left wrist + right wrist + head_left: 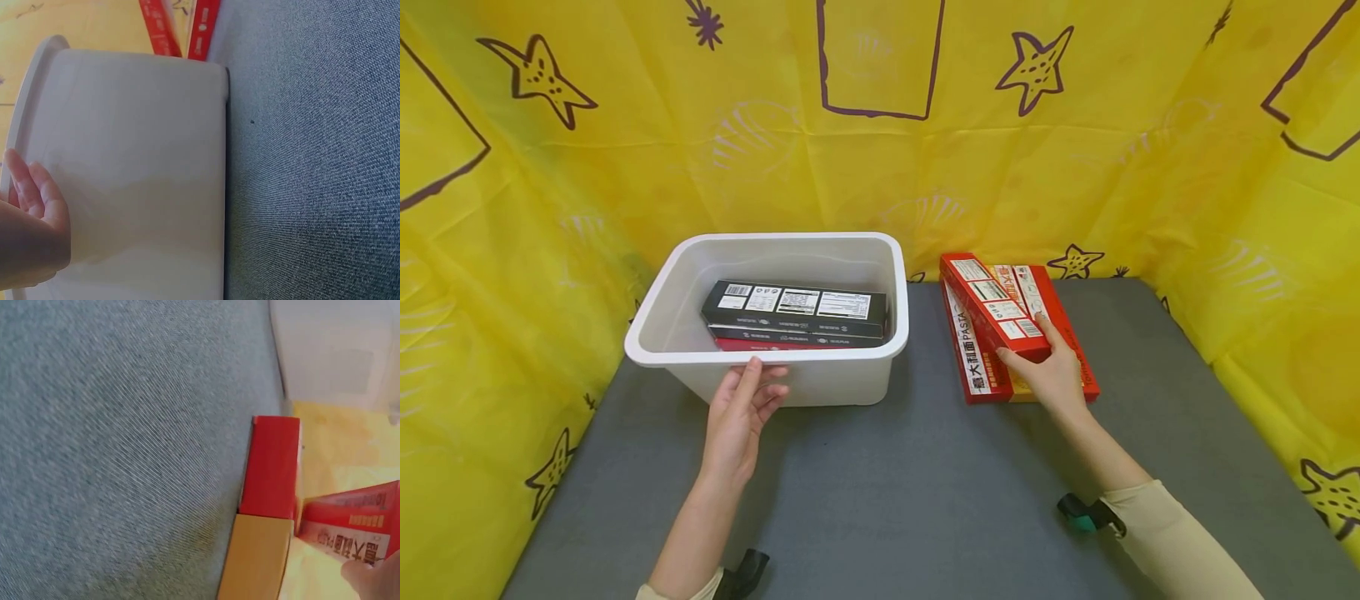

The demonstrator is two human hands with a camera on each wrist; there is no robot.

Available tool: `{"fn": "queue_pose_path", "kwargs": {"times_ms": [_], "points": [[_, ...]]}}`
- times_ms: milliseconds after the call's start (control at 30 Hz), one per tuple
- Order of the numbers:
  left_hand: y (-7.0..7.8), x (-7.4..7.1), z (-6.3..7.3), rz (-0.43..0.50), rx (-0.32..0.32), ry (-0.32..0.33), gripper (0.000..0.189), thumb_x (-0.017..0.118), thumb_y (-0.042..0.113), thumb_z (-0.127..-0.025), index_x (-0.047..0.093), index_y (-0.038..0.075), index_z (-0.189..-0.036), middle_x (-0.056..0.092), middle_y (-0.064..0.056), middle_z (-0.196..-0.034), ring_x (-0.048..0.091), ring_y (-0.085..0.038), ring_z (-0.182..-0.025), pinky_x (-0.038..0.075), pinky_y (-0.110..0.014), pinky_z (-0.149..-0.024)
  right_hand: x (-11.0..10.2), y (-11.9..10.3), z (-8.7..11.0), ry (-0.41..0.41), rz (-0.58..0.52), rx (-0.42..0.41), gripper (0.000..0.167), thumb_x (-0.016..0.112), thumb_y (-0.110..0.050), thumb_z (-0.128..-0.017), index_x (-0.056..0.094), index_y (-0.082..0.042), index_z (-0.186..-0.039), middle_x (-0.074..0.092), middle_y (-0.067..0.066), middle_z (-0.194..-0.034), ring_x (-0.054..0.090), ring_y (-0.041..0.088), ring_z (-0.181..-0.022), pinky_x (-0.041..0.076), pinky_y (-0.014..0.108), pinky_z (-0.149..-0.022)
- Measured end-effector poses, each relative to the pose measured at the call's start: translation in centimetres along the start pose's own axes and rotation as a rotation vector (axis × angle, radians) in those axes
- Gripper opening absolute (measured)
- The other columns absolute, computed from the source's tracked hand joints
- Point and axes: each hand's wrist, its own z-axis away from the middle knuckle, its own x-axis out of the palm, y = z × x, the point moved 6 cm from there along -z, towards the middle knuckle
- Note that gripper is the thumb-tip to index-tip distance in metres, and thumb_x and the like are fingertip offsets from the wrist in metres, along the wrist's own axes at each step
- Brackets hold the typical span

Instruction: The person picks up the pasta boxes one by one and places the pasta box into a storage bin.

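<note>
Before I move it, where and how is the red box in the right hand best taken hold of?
Probably by the near end, from the person's side: the red box is long and narrow, so the right hand can pinch its long sides. It slants over the flat boxes, that end pointing toward the person.

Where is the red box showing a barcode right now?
In the head view, the red box is right of the white bin, angled over the pasta boxes on the gray table, its near end in the right hand.
</note>
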Motion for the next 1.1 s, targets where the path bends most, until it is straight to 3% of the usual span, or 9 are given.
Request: {"fn": "queue_pose_path", "kwargs": {"times_ms": [367, 533, 667, 900, 1100], "points": [[-0.1, -0.2, 0.0, 0.006, 0.001, -0.001, 0.018, 0.053, 0.028, -0.102, 0.053, 0.011, -0.104, 0.072, 0.003, -0.086, 0.066, -0.008, -0.069, 0.054, -0.023, -0.075, -2.2, -1.0, 0.1, 0.044, -0.091, -0.002, 0.081, 0.073, -0.040, -0.086, 0.031, -0.022, -0.153, 0.036, 0.013, -0.153, 0.039, 0.031, -0.130, 0.042, 0.047, -0.102], [-0.2, -0.3, 0.1, 0.002, 0.001, 0.000, 0.017, 0.053, 0.029, -0.102, 0.054, 0.012, -0.104, 0.072, 0.003, -0.086, 0.066, -0.008, -0.069, 0.054, -0.023, -0.075, -3.6, -2.4, 0.5, 0.035, -0.169, -0.053, 0.075, 0.072, -0.032, -0.089, 0.033, -0.021, -0.152, 0.037, 0.008, -0.153, 0.043, 0.026, -0.124, 0.045, 0.022, -0.090], [-0.2, -0.3, 0.2, 0.001, 0.002, -0.001, 0.017, 0.053, 0.029, -0.102, 0.054, 0.012, -0.104, 0.072, 0.003, -0.086, 0.066, -0.008, -0.069, 0.054, -0.023, -0.075, -5.0, -3.8, 0.9, 0.018, -0.320, -0.114, 0.069, 0.071, -0.020, -0.090, 0.038, -0.022, -0.150, 0.040, 0.008, -0.150, 0.047, 0.019, -0.114, 0.046, 0.010, -0.080], [-0.1, -0.2, 0.2, -0.004, -0.004, -0.007, 0.018, 0.053, 0.029, -0.102, 0.053, 0.011, -0.105, 0.072, 0.003, -0.086, 0.066, -0.008, -0.069, 0.054, -0.024, -0.077, -7.3, -6.6, 1.8, -0.018, -0.700, -0.250, 0.059, 0.067, 0.004, -0.088, 0.051, -0.015, -0.142, 0.051, 0.006, -0.133, 0.053, 0.018, -0.106, 0.053, 0.016, -0.076], [-0.1, 0.0, 0.2, -0.009, -0.009, -0.012, 0.019, 0.053, 0.030, -0.102, 0.053, 0.011, -0.106, 0.071, 0.003, -0.086, 0.066, -0.008, -0.070, 0.054, -0.024, -0.077, -7.9, -9.8, 2.5, -0.109, -0.804, -0.408, 0.054, 0.057, 0.011, -0.088, 0.051, -0.004, -0.140, 0.046, 0.014, -0.137, 0.047, 0.025, -0.115, 0.053, 0.021, -0.082]]}}
